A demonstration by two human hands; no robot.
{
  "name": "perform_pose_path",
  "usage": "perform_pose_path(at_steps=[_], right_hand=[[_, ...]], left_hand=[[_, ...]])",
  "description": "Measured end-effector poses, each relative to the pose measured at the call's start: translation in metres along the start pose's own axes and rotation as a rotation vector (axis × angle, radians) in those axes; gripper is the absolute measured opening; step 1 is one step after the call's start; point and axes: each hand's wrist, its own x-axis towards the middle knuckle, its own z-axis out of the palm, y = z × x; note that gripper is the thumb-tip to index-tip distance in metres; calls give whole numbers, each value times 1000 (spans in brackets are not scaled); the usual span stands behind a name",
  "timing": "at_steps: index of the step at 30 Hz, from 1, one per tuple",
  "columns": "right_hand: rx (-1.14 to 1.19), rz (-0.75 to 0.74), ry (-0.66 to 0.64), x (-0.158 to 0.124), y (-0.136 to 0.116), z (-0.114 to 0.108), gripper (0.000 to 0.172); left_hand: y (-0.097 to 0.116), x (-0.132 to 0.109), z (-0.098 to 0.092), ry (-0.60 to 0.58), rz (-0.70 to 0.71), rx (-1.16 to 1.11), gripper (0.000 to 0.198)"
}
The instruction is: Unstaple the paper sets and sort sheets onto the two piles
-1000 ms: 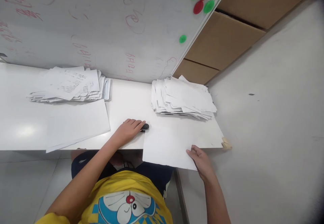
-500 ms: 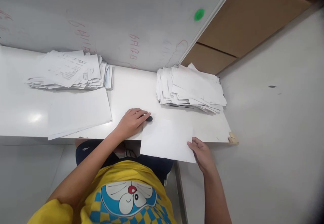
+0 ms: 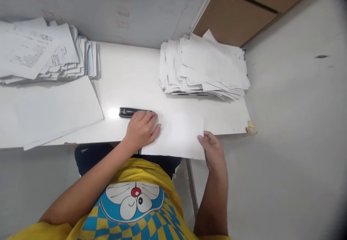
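A white sheet of paper [image 3: 179, 135] lies at the near edge of the white table [image 3: 130, 77], hanging slightly over it. My right hand [image 3: 213, 149] pinches the sheet's right edge, fingers closed on it. My left hand [image 3: 141, 128] rests with fingers spread on the sheet's left side. A black stapler [image 3: 128, 112] lies on the table just beyond my left hand, touching its fingertips or nearly so.
A thick stack of papers [image 3: 203, 66] sits at the back right of the table. Another printed stack [image 3: 43, 52] is at the back left, with loose white sheets [image 3: 51, 110] in front of it. A whiteboard [image 3: 108, 1] stands behind; cardboard [image 3: 238, 16] leans at right.
My left hand has come off the stapler, which now lies uncovered, and moved onto the sheet's left side. The sheet has shifted left and nearer. The view has tilted down.
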Motion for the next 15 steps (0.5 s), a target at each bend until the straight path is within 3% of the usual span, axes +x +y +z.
perform_pose_path(at_steps=[4, 8, 11, 13, 15], right_hand=[[-87, -33, 33, -1, -8, 2, 31], [-210, -208, 369, 3, -38, -36, 27], [-201, -443, 606, 14, -81, -69, 21], [-189, -613, 622, 37, -111, -79, 28], [-207, -643, 616, 75, -136, -79, 37]], left_hand=[[-9, 6, -29, -125, 113, -10, 29], [-31, -4, -70, -88, 130, 34, 38], [-48, -34, -101, 33, 9, 116, 45], [-61, -62, -116, 139, -64, 210, 48], [-75, -89, -126, 181, -95, 315, 47]])
